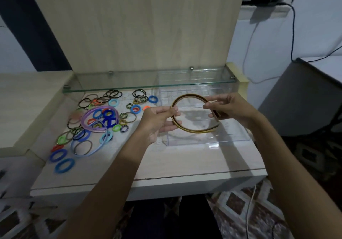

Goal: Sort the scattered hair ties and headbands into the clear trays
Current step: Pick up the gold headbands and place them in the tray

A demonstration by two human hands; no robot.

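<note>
Well left of the fingers, the scattered hair ties [103,116] lie on the table [185,161], with a purple headband [96,117] among them. The left hand [157,120] pinches one side of the brown-and-yellow headband [187,98] between thumb and fingertips. The right hand [229,107] pinches its other side. Beneath both hands sits the clear tray [231,137].

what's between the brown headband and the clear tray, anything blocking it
Nothing visible does. Both hands, left hand and right hand, hold the brown headband right over the open clear tray, whose top is uncovered. The loose hair ties lie off to the left.
</note>
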